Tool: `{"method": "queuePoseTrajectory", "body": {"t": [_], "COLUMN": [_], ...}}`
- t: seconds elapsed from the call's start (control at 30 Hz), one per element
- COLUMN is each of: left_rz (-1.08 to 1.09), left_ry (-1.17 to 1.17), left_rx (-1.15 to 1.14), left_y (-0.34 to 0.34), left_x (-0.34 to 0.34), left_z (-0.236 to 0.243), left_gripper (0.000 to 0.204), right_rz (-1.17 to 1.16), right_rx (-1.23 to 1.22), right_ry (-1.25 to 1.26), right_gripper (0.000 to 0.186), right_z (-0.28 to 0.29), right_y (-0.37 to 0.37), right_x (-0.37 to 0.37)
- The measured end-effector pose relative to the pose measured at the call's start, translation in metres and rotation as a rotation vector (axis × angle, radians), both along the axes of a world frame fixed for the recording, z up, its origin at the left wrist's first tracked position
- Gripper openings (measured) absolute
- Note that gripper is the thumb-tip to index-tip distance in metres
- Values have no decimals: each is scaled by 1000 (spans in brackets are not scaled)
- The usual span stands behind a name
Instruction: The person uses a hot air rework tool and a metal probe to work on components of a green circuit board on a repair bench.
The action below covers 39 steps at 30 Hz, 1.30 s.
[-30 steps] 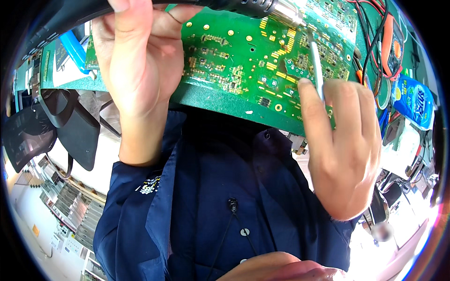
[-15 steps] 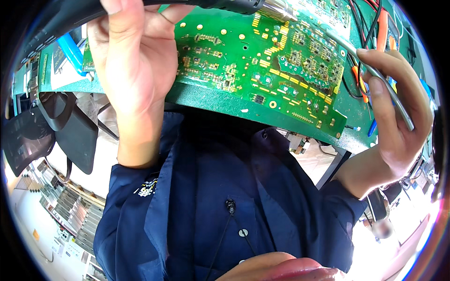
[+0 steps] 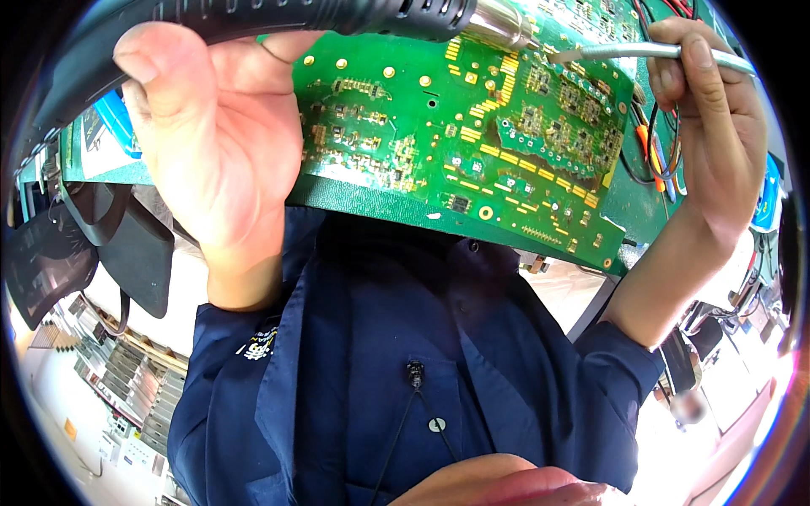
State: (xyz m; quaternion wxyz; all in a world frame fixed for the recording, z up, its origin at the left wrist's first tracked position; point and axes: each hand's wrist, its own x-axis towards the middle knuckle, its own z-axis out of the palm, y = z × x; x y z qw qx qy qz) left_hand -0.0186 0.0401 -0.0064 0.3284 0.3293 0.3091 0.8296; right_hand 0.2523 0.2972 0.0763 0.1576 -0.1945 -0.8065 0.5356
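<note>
A green circuit board (image 3: 439,143) with gold pads and small components lies on the green mat. My left hand (image 3: 224,139) is closed round a black hot-air gun (image 3: 337,15), palm toward me, fingers partly hidden behind the handle. The gun's metal nozzle (image 3: 504,24) points right, over the board's upper part. Between the thumb and fingers of my right hand (image 3: 717,118) is a slim grey metal tool (image 3: 629,51), its exact kind unclear. Its narrow tip is close to the nozzle's mouth, over the board; contact with the board cannot be made out.
Beyond the board's right edge lie orange-handled tools (image 3: 648,152) and red and black cables. A blue object (image 3: 116,122) is by my left wrist. The green mat's (image 3: 363,198) near edge runs in front of me. A black chair (image 3: 126,244) stands at left.
My right hand has moved up and turned, bringing the grey tool nearly level with its tip by the nozzle. My left hand has shifted slightly left and down with the hot-air gun.
</note>
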Motion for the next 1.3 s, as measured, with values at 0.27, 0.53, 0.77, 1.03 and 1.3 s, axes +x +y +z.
{"method": "queuePoseTrajectory", "body": {"t": [0.27,0.53,0.77,1.03,1.3], "left_rz": [-112,-156,-181,-113,-46], "left_ry": [-133,-138,-130,-72,18], "left_rx": [116,141,148,133,122], "left_y": [-5,-2,-4,1,5], "left_x": [-3,-6,-7,-3,0], "left_z": [-12,-15,-16,-12,-9], "left_gripper": [39,41,39,42,48], "right_rz": [28,-23,-52,-80,-71], "right_rx": [-51,-96,-178,-148,-101], "right_ry": [-1,-71,-77,-38,-85], "right_gripper": [36,38,39,40,40], "right_z": [-3,-8,-9,-3,-6], "right_y": [2,5,4,10,-9], "right_x": [0,-2,-2,4,-10]}}
